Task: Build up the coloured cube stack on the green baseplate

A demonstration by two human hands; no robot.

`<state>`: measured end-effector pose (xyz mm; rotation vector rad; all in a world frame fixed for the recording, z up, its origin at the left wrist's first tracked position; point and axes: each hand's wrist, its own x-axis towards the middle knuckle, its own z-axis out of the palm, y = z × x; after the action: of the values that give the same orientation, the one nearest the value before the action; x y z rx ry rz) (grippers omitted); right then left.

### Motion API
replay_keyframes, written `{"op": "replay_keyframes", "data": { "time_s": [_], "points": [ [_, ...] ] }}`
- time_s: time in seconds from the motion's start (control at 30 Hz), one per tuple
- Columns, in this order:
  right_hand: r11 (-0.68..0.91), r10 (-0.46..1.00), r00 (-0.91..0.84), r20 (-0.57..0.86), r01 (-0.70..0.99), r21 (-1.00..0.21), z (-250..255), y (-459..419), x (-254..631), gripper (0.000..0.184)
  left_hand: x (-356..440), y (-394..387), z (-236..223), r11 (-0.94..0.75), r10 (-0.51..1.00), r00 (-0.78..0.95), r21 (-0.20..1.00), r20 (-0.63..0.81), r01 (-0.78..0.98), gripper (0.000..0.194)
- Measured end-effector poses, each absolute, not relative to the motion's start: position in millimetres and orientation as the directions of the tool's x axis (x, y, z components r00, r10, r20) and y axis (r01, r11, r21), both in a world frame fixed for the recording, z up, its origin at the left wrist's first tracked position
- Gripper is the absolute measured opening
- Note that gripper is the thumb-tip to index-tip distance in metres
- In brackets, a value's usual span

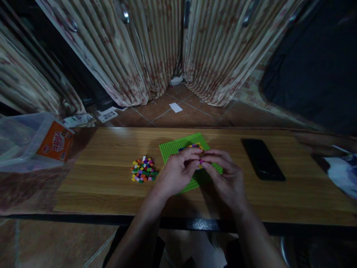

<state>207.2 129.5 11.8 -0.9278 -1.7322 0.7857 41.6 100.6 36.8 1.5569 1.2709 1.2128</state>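
Left: loose pile of small bricks [143, 169] on tabletop; look light, stiff, probably smooth plastic, best taken by opposite sides. Then green baseplate [173, 147], thin, likely rigid, take by edges; coloured bricks on it, partly hidden. Left hand [176, 172] over it, fingers curled, tips at a tiny pink piece [201, 161]; right hand [227, 180] same, thumb and fingers bent in. Can't tell which pinches it. Far right: black phone [262, 159].

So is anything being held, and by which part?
Seemingly a small magenta piece, where the left hand and right hand come together; which part of it is pinched is too small to tell.
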Motion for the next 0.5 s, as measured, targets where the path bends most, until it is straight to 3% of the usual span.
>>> {"op": "replay_keyframes", "data": {
  "time_s": [0.13, 0.27, 0.5],
  "points": [
    [0.475, 0.88, -0.153, 0.45, 0.259, -0.841, 14, 132, 213, 0.006, 39, 103, 37, -0.222, 0.959, -0.111, 0.937, 0.26, 0.271, 0.018],
    [0.44, 0.897, -0.098, 0.431, 0.306, -0.844, 15, 135, 219, 0.005, 27, 108, 31, -0.131, 0.904, -0.336, 0.918, 0.266, 0.373, 0.026],
    [0.421, 0.907, -0.147, 0.395, 0.353, -0.836, 8, 134, 218, 0.008, 21, 109, 25, 0.027, 0.932, -0.317, 0.837, 0.177, 0.546, 0.037]
  ]
}}
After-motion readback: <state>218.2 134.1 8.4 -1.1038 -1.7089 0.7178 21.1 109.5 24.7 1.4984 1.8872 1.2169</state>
